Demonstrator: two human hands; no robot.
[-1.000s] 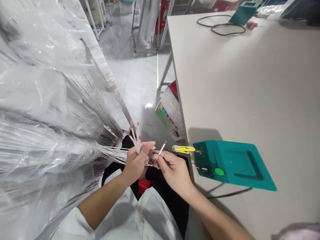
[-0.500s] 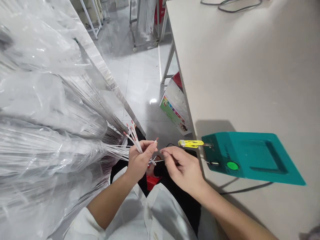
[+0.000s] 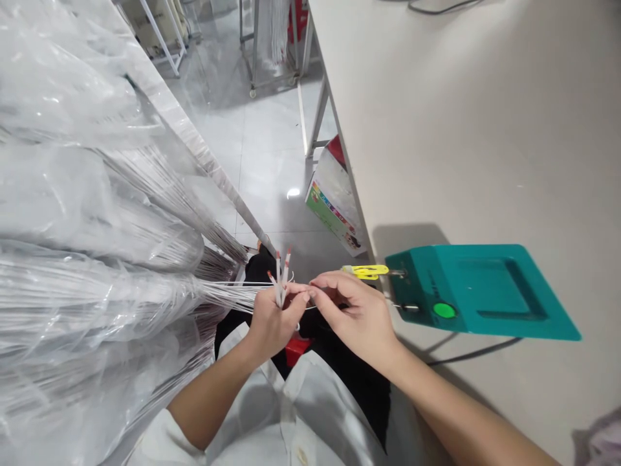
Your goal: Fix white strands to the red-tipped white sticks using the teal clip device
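While clamping the red-tipped wires [image 3: 282,266] upright in the closed left hand [image 3: 272,320], just left of the teal box [image 3: 485,292], hold the right hand [image 3: 359,315] pinched, thumb to forefinger, on the single strand [image 3: 314,307] beside the left thumb; draw it gently and level, clear of the yellow clip [image 3: 366,272], to avoid tangling the plastic-wrapped bundles [image 3: 97,291].

Left hand [image 3: 274,320]: well left of the teal box [image 3: 485,288], fingers curled shut, back of the hand facing up, bare forearm angling away from the box. Right hand [image 3: 361,314]: just left of the box, thumb and forefinger pinched, tips touching the left hand's fingertips, forearm bare.
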